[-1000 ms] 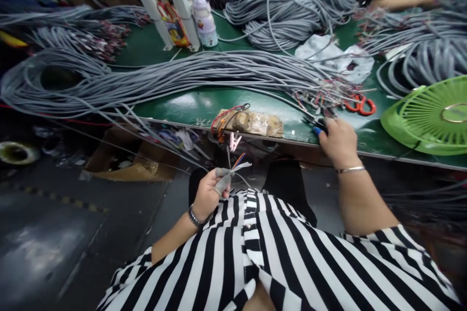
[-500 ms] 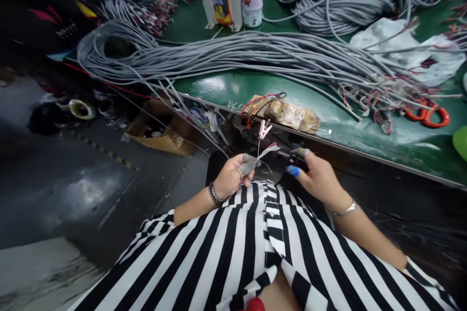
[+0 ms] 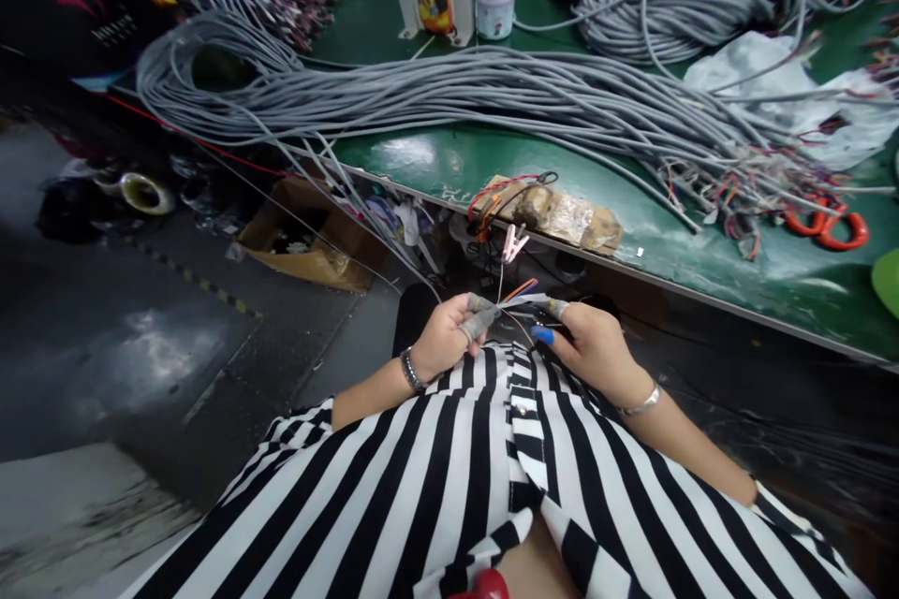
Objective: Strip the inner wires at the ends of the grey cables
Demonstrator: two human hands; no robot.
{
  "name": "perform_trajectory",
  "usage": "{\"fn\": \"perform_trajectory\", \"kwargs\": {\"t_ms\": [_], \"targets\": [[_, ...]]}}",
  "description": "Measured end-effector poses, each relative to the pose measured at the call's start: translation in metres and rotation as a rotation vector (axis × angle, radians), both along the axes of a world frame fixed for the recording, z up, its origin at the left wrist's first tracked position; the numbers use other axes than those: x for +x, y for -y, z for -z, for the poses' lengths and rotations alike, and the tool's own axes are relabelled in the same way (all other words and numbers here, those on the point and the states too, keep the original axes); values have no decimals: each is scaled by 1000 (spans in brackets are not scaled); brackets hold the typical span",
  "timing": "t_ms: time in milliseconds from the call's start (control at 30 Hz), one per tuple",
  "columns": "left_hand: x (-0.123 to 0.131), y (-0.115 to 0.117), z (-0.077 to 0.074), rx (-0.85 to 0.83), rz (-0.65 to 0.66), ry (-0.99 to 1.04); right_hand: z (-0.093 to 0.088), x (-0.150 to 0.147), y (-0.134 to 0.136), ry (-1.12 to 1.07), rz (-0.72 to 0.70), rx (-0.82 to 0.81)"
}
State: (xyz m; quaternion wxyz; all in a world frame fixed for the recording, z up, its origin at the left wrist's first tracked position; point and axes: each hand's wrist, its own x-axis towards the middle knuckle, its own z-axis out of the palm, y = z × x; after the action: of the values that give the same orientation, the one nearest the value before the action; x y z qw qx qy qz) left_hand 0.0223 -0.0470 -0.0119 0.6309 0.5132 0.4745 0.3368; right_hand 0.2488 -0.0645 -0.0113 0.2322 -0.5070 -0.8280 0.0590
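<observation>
The place looks like a wiring workshop. Ahead of the left grip [image 3: 449, 333] and the right grip [image 3: 596, 348] runs a green bench [image 3: 404, 154] laden with a long bundle of grey cables [image 3: 449, 94], its bared coloured wire ends [image 3: 744, 182] ahead and right of the right grip beside orange-handled scissors [image 3: 823, 226]; more coils [image 3: 660, 19] lie farther back. A stripped cable [image 3: 523, 299] lies between the grips. Left of the left grip, striped tape [image 3: 186, 272] marks a dark floor [image 3: 126, 337] near an open cardboard box [image 3: 309, 267].
</observation>
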Motion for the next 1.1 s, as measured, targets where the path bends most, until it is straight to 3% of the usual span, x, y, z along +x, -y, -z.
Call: {"fn": "perform_trajectory", "kwargs": {"t_ms": [233, 467, 567, 767, 933, 1100], "targets": [[1, 3, 2, 19, 36, -22, 1, -11, -1, 102, -53, -42], [-3, 3, 2, 9, 52, -51, 7, -15, -5, 11, -57, -96], [-2, 2, 1, 16, 40, -41, 9, -16, -6, -166, -39, -199], [1, 3, 5, 36, -37, -11, 6, -28, -11, -851, 139, -397], [2, 6, 10, 169, -12, -39, -2, -47, -17, -978, 155, -482], [2, 8, 6, 155, -29, -27, 0, -51, -15, -1020, 135, -534]]}}
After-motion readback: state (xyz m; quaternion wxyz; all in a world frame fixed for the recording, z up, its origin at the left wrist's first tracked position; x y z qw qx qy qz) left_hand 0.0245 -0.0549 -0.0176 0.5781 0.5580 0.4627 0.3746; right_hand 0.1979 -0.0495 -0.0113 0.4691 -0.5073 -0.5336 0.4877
